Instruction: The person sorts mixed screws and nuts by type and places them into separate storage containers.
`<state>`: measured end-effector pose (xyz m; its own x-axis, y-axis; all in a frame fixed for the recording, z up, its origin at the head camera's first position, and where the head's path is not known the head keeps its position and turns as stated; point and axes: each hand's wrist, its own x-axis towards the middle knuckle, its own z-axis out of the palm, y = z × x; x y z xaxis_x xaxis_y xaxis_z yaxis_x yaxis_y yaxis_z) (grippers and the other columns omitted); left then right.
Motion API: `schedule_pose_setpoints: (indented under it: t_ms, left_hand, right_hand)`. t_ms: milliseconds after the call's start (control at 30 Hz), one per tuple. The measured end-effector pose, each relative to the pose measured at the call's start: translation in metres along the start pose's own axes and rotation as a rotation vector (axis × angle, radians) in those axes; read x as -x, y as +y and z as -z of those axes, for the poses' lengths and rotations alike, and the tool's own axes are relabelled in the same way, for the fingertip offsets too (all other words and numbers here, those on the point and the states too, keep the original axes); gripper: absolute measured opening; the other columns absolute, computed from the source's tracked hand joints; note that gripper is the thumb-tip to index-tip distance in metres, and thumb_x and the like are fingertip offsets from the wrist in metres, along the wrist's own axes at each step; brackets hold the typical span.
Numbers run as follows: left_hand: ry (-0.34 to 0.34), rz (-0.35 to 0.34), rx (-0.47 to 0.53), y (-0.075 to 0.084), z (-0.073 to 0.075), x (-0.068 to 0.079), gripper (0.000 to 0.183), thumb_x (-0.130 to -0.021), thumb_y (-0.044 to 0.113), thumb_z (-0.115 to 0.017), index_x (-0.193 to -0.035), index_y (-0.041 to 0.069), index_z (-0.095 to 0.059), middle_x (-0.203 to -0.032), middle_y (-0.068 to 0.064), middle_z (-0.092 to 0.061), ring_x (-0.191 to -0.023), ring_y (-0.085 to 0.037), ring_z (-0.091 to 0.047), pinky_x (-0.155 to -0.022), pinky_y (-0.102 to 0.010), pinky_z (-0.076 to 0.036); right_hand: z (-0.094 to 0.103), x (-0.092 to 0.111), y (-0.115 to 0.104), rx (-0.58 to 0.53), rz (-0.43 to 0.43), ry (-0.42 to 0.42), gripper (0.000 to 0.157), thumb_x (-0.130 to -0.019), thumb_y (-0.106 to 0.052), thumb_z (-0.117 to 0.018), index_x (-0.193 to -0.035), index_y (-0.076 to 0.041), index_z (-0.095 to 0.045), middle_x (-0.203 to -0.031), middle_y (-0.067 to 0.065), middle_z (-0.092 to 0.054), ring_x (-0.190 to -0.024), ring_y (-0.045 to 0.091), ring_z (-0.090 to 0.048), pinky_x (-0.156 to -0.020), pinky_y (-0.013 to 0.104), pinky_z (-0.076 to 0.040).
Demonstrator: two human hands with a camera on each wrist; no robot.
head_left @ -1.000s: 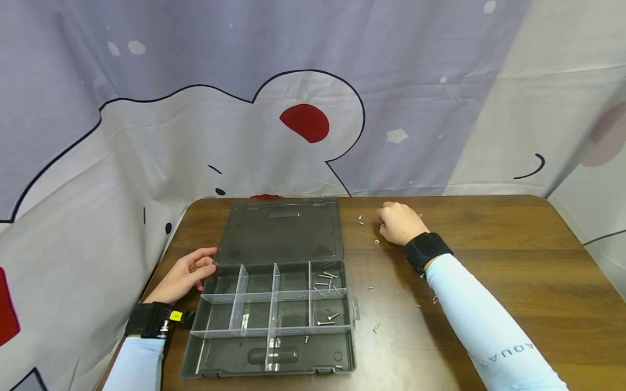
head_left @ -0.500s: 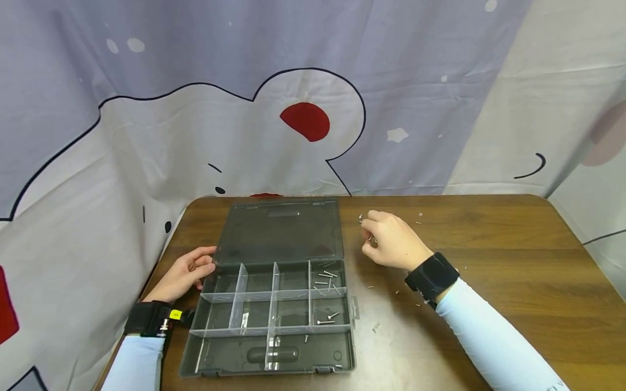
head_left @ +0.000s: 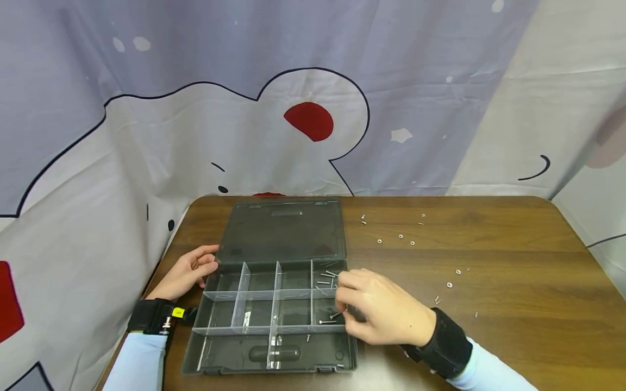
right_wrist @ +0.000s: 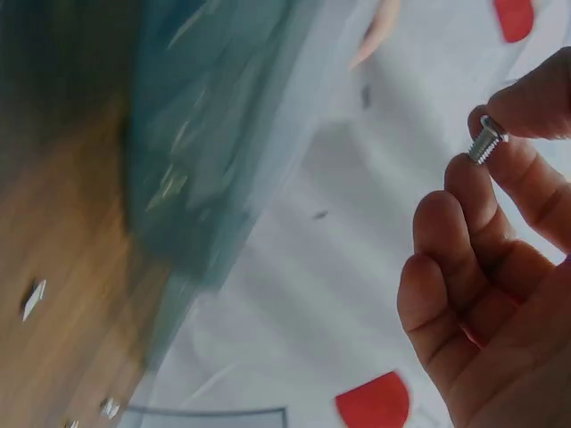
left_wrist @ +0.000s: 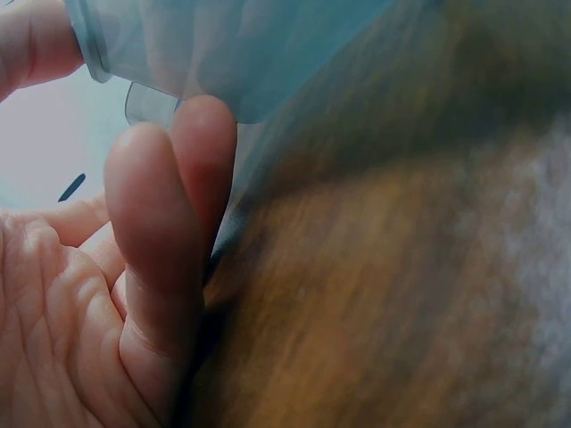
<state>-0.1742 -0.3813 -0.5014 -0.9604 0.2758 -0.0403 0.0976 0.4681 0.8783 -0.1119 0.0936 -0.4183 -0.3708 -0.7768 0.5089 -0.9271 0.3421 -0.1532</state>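
Note:
A grey translucent compartment box (head_left: pixel 225 347) lies with its lid (head_left: pixel 283 233) folded back on the wooden table. Beside its left wall, my left hand (head_left: pixel 181 274) rests with relaxed fingers touching the edge. My right hand (head_left: pixel 386 309) is over the box's right wall, at the middle right compartment. Between thumb and index finger it pinches a small silver screw (right_wrist: pixel 486 143), seen clearly in the right wrist view. Several longer screws (head_left: pixel 327 275) lie in the back right compartment. Another screw (head_left: pixel 326 322) sits in the middle right one, partly near my fingers. A short screw (head_left: pixel 308 338) lies in the front section.
Small rings (head_left: pixel 449 285) like washers or nuts are scattered on the right of the table (head_left: pixel 528 260). Short screws lie at the back (head_left: pixel 363 221) and right (head_left: pixel 437 300). A patterned curtain (head_left: pixel 210 130) hangs behind the table.
My right hand has moved from the back right of the table toward me and left, to the box's right side. Rings it had covered now show. My left hand stays in place.

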Motion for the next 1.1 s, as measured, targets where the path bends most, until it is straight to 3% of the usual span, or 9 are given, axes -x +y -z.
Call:
schedule_pose_setpoints:
  t_ms: [167, 433, 800, 1100]
  left_hand:
    - [0.004, -0.008, -0.001, 0.0, 0.001, 0.001, 0.052, -0.105, 0.016, -0.061, -0.151, -0.005, -0.044, -0.102, -0.003, -0.065, -0.071, -0.01, -0.06, -0.058, -0.028, -0.057]
    - [0.006, -0.011, 0.009, -0.002, 0.001, 0.001, 0.051, -0.105, 0.015, -0.061, -0.149, -0.005, -0.045, -0.1, -0.004, -0.065, -0.071, -0.009, -0.06, -0.057, -0.029, -0.057]
    - [0.003, -0.026, 0.005, -0.002, 0.0, -0.003, 0.051, -0.105, 0.014, -0.061, -0.149, -0.006, -0.045, -0.1, -0.001, -0.064, -0.071, -0.008, -0.06, -0.056, -0.028, -0.057]
    - [-0.001, -0.017, 0.001, 0.001, -0.001, -0.001, 0.052, -0.105, 0.015, -0.061, -0.15, -0.005, -0.045, -0.102, -0.008, -0.065, -0.073, -0.009, -0.06, -0.057, -0.029, -0.057]
  right_hand:
    - [0.0, 0.0, -0.024, -0.024, 0.078, -0.002, 0.023, -0.072, -0.01, -0.072, -0.081, -0.024, -0.057, -0.084, -0.011, -0.043, -0.076, 0.006, -0.045, -0.072, 0.021, -0.043]
    - [0.0, 0.0, -0.043, -0.034, 0.134, -0.004, 0.025, -0.073, -0.011, -0.076, -0.082, -0.024, -0.057, -0.082, -0.011, -0.042, -0.075, 0.005, -0.042, -0.071, 0.017, -0.038]
    - [0.003, 0.001, -0.052, -0.02, 0.142, -0.017, 0.024, -0.075, -0.013, -0.076, -0.081, -0.024, -0.055, -0.083, -0.011, -0.039, -0.075, 0.005, -0.037, -0.07, 0.018, -0.034]
    - [0.005, 0.0, -0.053, -0.014, 0.152, -0.017, 0.023, -0.075, -0.013, -0.076, -0.081, -0.023, -0.056, -0.083, -0.01, -0.039, -0.075, 0.005, -0.037, -0.07, 0.018, -0.034]
